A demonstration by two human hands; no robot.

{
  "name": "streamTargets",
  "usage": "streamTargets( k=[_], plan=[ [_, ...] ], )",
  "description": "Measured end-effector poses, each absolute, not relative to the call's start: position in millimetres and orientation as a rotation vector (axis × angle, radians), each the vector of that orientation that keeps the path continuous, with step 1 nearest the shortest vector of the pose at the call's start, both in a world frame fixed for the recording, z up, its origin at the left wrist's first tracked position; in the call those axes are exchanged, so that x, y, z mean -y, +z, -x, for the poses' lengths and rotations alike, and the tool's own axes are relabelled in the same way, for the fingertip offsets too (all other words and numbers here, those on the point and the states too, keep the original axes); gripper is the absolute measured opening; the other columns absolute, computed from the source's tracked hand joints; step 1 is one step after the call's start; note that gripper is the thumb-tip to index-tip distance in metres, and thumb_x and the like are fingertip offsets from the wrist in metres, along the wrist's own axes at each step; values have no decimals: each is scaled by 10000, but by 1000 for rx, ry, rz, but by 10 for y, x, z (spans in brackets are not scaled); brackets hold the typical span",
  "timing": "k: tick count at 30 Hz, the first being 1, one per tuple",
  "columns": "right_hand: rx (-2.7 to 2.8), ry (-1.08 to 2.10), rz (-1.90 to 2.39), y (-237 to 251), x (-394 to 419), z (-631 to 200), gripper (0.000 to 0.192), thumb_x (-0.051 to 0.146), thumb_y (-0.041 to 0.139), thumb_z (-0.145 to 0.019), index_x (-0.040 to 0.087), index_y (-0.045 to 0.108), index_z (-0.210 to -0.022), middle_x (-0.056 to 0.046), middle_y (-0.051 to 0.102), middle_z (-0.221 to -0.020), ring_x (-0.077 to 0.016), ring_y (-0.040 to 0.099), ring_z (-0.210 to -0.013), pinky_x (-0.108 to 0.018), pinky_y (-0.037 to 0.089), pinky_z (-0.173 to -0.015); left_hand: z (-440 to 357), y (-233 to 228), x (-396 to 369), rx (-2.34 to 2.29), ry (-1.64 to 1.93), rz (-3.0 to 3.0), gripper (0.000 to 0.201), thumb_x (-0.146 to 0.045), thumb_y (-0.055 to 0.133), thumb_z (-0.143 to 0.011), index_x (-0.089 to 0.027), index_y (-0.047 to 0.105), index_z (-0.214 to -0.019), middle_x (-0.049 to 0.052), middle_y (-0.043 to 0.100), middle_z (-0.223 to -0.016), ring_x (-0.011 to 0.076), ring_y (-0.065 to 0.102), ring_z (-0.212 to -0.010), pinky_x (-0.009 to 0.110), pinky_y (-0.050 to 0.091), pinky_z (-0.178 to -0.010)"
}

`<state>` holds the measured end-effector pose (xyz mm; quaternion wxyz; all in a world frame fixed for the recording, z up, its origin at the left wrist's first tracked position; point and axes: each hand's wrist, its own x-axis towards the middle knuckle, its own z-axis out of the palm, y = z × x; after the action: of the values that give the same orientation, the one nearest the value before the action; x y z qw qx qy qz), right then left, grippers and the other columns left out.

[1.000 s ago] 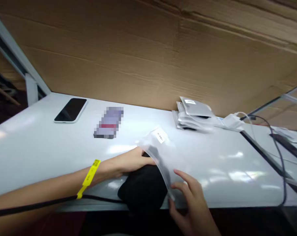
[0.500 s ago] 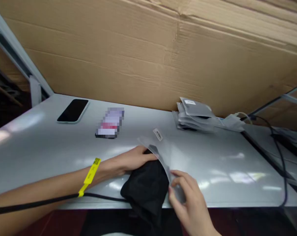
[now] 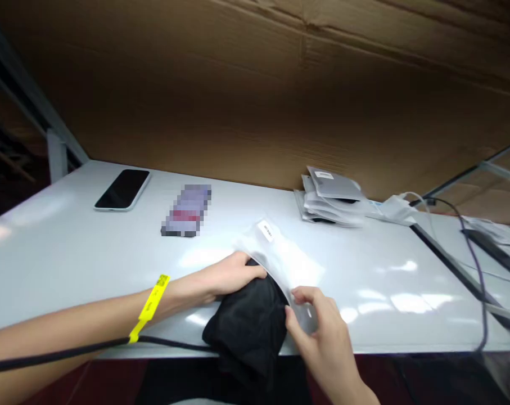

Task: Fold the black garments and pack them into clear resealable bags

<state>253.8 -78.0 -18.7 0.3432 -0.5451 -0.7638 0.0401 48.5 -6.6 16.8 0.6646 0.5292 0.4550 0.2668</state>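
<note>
Black folded fabric [image 3: 250, 320] lies at the table's front edge, its lower part hanging over. My left hand [image 3: 233, 275] grips the fabric's far end, its fingertips inside the mouth of a clear plastic bag [image 3: 290, 256]. That bag lies on the table beyond the fabric and bears a small white barcode label [image 3: 266, 230]. At the bag's near right edge my right hand [image 3: 322, 332] pinches the plastic between thumb and fingers, close beside the fabric. The far fabric end sits just under the bag's rim.
Two phones, one with a dark screen [image 3: 123, 190] and one blurred out [image 3: 187, 211], lie at the back left. A stack of packed plastic bags [image 3: 333, 197] rests against the cardboard wall [image 3: 195, 112]. Cables [image 3: 478, 259] run along the right. A black cord with a yellow tag [image 3: 153, 301] crosses by my left forearm.
My right thumb and fingers have shifted slightly left along the bag's edge, and the bag is spread wider to the right. My left hand stays on the fabric. The picture's brightness has changed.
</note>
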Motion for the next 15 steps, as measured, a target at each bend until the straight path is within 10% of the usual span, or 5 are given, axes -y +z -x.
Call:
streamTargets(
  k=[15],
  plan=[
    [1940,71,1368,-210,616,-2430,194,307,538,-942,224,602,-779,30,604,-620,-141,568,-564,-258,436,-559,-474,157,102,-1087,591,-1158,257,-303,617,-783,-165,690,-986,51,740,-1041,272,646,-1040,353,474,-900]
  ],
)
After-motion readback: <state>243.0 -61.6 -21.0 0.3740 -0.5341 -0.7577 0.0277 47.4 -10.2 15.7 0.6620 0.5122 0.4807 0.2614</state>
